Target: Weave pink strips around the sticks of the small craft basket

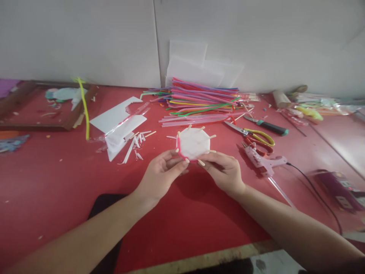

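Note:
Between my two hands is a white disc with short wooden sticks around its rim (194, 142). A pink strand runs along the disc's left and lower edge. My left hand (164, 169) pinches it at the lower left, thumb near a stick. At the lower right, my right hand (224, 169) grips the same disc, its fingers beside the sticks. The disc is held above the red table (171, 228), tilted so its flat face shows. The fingertips behind the disc are partly hidden.
Colourful pipe cleaners (202, 99) are piled behind my hands. Right of them lie scissors (251, 134), a green-and-black-handled tool (269, 126), a corded glue gun (262, 161) and a purple power strip (339, 188). White sheet pieces (118, 118) and scraps (137, 142) lie left, near a brown tray (37, 126).

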Tool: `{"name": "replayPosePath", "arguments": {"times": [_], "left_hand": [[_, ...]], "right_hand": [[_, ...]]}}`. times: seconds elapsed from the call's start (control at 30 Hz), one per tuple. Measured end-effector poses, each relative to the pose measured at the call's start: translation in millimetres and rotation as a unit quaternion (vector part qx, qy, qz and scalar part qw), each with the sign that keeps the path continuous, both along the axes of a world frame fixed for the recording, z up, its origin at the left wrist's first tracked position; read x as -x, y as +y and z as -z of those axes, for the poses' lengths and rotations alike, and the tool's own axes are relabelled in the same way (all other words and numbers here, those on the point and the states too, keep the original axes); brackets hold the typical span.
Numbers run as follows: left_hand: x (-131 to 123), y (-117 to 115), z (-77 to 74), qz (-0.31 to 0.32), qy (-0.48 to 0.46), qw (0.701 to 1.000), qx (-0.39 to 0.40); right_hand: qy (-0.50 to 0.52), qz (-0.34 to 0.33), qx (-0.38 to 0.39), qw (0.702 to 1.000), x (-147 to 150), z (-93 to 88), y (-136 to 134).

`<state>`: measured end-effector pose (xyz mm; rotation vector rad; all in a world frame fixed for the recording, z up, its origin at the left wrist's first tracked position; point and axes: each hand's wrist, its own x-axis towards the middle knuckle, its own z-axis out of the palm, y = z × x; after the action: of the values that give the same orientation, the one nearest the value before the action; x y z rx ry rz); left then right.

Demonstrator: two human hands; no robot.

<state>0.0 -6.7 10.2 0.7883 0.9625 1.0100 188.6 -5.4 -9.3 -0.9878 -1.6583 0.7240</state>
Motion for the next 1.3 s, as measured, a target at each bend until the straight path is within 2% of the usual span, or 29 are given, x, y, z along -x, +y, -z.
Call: {"name": "replayPosePath", "arguments": {"times": [0.13, 0.37, 0.47, 0.63, 0.77, 1.3], "left_hand": [[0.7, 0.0, 0.9, 0.022, 0.007, 0.999, -0.035], [2.1, 1.1, 3.6, 0.027, 0.017, 0.999, -0.027], [2.6, 1.9, 2.6, 0.03, 0.013, 0.999, -0.029], [2.8, 3.1, 3.1, 0.077, 0.014, 0.996, -0.051], [2.0, 4.0, 3.1, 0.076, 0.023, 0.995, -0.064], [0.9, 4.0, 0.0, 0.036, 0.034, 0.997, -0.06]], "right_hand": [[-0.006, 0.003, -0.014, 1.0, 0.3, -2.7, -0.6], [-0.027, 0.005, -0.046, 0.999, -0.7, -5.9, 0.5], [-0.02, 0.01, -0.018, 1.0, -0.6, -4.7, 0.4], [0.027, 0.001, 0.055, 0.998, 2.2, -2.9, -1.0], [0.07, -0.018, 0.095, 0.993, 3.9, -4.3, 1.0], [0.091, -0.032, 0.106, 0.99, 8.7, -2.1, 0.8]]}}
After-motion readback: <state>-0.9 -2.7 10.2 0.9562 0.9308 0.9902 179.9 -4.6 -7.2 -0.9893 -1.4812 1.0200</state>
